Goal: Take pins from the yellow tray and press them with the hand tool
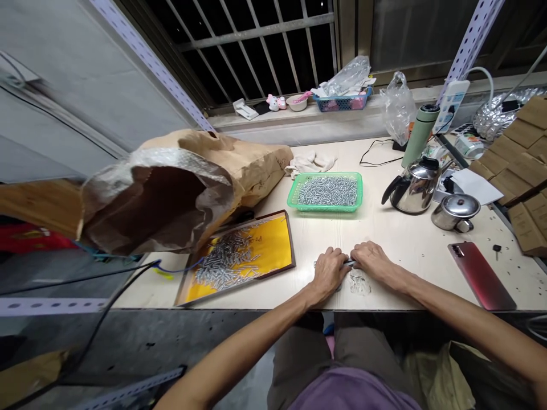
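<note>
My left hand (pixel 330 270) rests near the front edge of the pale table, its fingers closed at one end of a small grey metal piece (pixel 349 263). From the other side, my right hand (pixel 372 259) is closed at the opposite end of that piece. The fingers hide most of it, so its exact kind cannot be made out. Small silvery pin-like pieces (pixel 226 259) lie heaped in a shallow tray (pixel 276 242) with a yellow bottom, left of my hands. Beyond my hands, a green plastic basket (pixel 325 208) holds many similar pieces.
A large open paper sack (pixel 252 165) lies behind the tray. To the right stand a steel kettle (pixel 416 188), a lidded metal cup (pixel 456 212) and a green flask (pixel 421 136). A red phone (pixel 481 276) lies near the front edge, with cardboard boxes (pixel 519 154) beyond.
</note>
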Demonstrator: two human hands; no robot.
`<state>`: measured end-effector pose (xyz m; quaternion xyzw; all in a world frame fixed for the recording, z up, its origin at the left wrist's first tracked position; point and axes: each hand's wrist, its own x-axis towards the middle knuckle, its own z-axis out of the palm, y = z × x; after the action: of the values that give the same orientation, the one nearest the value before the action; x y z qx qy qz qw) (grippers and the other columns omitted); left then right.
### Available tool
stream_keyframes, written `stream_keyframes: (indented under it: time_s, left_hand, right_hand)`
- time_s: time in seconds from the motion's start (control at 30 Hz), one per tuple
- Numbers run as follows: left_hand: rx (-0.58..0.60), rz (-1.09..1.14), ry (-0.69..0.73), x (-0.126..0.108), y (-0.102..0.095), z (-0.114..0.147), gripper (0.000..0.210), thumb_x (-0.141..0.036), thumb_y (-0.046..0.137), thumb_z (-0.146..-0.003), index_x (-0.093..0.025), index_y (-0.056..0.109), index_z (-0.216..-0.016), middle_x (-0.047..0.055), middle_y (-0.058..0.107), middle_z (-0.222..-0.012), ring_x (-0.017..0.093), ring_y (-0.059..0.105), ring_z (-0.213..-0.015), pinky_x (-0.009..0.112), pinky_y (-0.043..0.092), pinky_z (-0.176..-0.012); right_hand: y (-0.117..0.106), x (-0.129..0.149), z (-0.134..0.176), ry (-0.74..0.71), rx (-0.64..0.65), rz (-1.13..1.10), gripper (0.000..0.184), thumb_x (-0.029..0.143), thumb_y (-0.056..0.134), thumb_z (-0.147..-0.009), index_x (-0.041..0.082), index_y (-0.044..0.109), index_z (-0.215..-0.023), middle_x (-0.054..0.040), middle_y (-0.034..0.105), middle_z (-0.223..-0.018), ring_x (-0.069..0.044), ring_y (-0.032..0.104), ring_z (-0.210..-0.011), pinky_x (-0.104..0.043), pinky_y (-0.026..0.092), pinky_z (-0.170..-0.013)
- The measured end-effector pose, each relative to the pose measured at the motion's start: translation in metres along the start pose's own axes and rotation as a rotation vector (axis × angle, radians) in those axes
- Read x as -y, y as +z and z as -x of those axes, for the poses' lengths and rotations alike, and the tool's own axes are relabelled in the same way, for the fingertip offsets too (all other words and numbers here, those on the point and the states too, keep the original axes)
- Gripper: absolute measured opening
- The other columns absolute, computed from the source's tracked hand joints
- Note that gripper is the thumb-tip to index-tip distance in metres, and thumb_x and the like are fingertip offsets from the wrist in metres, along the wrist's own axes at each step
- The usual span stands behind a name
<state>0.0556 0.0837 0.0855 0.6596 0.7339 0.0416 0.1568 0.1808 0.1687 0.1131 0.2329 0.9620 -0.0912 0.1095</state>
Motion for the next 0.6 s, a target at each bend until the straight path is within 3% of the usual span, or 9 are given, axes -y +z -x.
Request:
stream_keyframes:
  time_s: [0.07, 0.17, 0.27, 0.33, 0.43, 0.6]
  left_hand:
    - [-0.021, 0.001, 0.012, 0.000, 0.003, 0.002, 0.020, -0.031, 0.055, -0.087, -0.019, 0.063, -0.100, 0.007, 0.062, -0.098, 0.023, 0.052, -0.099, 0.035, 0.047, -0.081]
    - [-0.140, 0.027, 0.050, -0.001, 0.018, 0.012, 0.031, -0.024, 0.053, -0.087, -0.017, 0.055, -0.117, 0.011, 0.056, -0.123, 0.026, 0.049, -0.115, 0.042, 0.046, -0.094]
    - [-0.287, 0.067, 0.159, -0.007, 0.042, 0.024, 0.036, -0.015, 0.044, -0.089, -0.016, 0.049, -0.125, 0.013, 0.043, -0.141, 0.027, 0.036, -0.133, 0.045, 0.038, -0.107]
    - [-0.330, 0.105, 0.236, -0.013, 0.057, 0.031, 0.036, -0.016, 0.041, -0.091, -0.016, 0.047, -0.126, 0.013, 0.044, -0.141, 0.027, 0.033, -0.136, 0.047, 0.037, -0.108]
    - [-0.324, 0.164, 0.264, -0.023, 0.068, 0.034, 0.036, -0.021, 0.037, -0.093, -0.016, 0.046, -0.128, 0.015, 0.052, -0.134, 0.026, 0.040, -0.133, 0.050, 0.037, -0.108]
    - [-0.322, 0.190, 0.241, -0.033, 0.058, 0.042, 0.035, -0.025, 0.038, -0.093, -0.015, 0.049, -0.125, 0.015, 0.053, -0.133, 0.026, 0.041, -0.132, 0.047, 0.036, -0.109]
  right_hand:
    - [-0.002, -0.003, 0.002, -0.005, -0.014, 0.010, 0.011, 0.020, 0.059, -0.085, 0.016, 0.067, -0.093, -0.0081, 0.066, -0.093, -0.021, 0.058, -0.090, -0.030, 0.039, -0.077]
    - [-0.006, -0.013, 0.002, -0.029, 0.000, -0.025, 0.029, 0.032, 0.069, -0.079, 0.015, 0.065, -0.102, -0.0103, 0.063, -0.100, -0.023, 0.056, -0.095, -0.029, 0.040, -0.076]
    - [-0.008, -0.023, -0.003, -0.026, 0.026, -0.101, 0.026, 0.033, 0.061, -0.085, 0.016, 0.064, -0.105, -0.0099, 0.063, -0.101, -0.021, 0.056, -0.094, -0.028, 0.040, -0.073]
    - [-0.008, -0.027, -0.009, 0.030, -0.025, -0.070, 0.017, 0.023, 0.052, -0.090, 0.017, 0.065, -0.100, -0.0092, 0.063, -0.100, -0.021, 0.055, -0.096, -0.029, 0.038, -0.076]
    - [-0.009, -0.028, -0.021, 0.068, -0.145, 0.023, 0.019, 0.019, 0.047, -0.092, 0.017, 0.066, -0.088, -0.0082, 0.064, -0.096, -0.021, 0.053, -0.096, -0.033, 0.035, -0.080]
    - [-0.014, -0.020, -0.032, 0.097, -0.242, 0.083, 0.019, 0.014, 0.047, -0.089, 0.016, 0.064, -0.082, -0.0112, 0.063, -0.092, -0.024, 0.051, -0.093, -0.035, 0.035, -0.077]
